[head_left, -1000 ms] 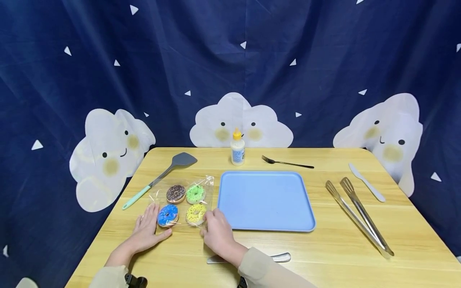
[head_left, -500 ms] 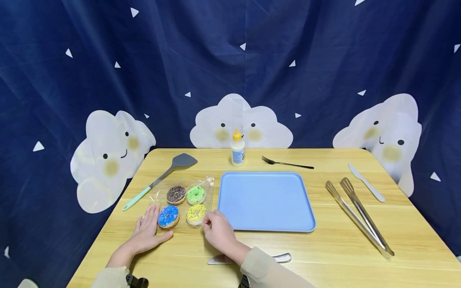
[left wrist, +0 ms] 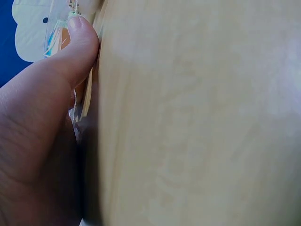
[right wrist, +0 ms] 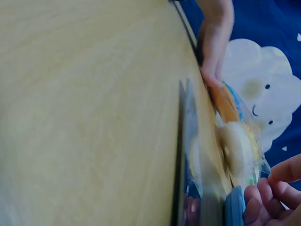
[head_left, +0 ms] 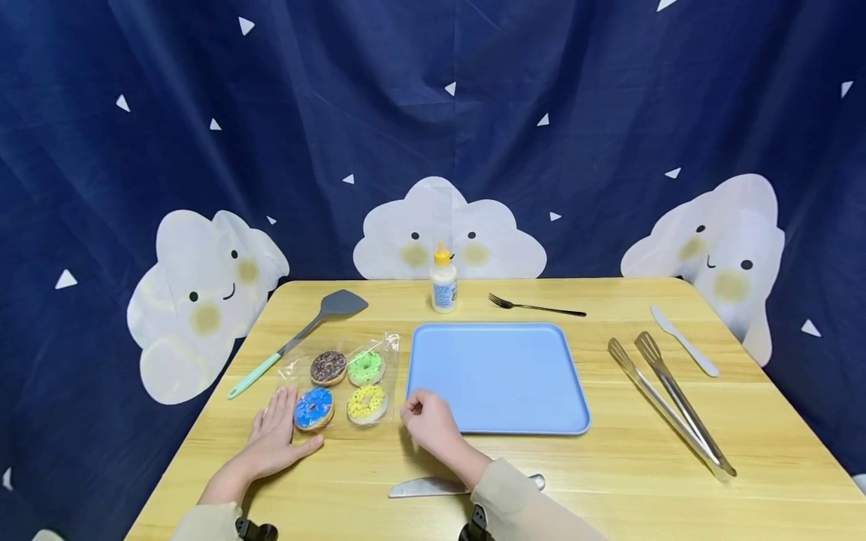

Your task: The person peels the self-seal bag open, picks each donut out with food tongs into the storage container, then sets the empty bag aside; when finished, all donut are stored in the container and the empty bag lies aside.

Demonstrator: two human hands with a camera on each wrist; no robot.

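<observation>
Toy doughnuts lie in a clear plastic bag (head_left: pixel 338 346) on the table: a chocolate doughnut (head_left: pixel 328 367), a green doughnut (head_left: pixel 365 367), a blue doughnut (head_left: pixel 313 408) and a yellow doughnut (head_left: pixel 367 404). Palm down, my left hand (head_left: pixel 274 442) rests on the bag's left edge beside the blue doughnut, fingers straight and thumb spread. To the right of the yellow doughnut, my right hand (head_left: pixel 436 428) has its thumb and fingertips together. In the right wrist view those fingertips (right wrist: pixel 285 170) pinch at the corner of the bag. The hand overlaps the near left corner of the blue tray (head_left: pixel 501 376).
A metal knife (head_left: pixel 422 488) lies under the right forearm. Around the back stand or lie a spatula (head_left: pixel 298 342), a yellow-capped bottle (head_left: pixel 443 289) and a black fork (head_left: pixel 537 308). Metal tongs (head_left: pixel 676 413) and a white knife (head_left: pixel 685 342) lie at the right.
My right hand has moved to the right, away from the yellow doughnut and over the tray's corner. The doughnuts and my left hand have stayed in place.
</observation>
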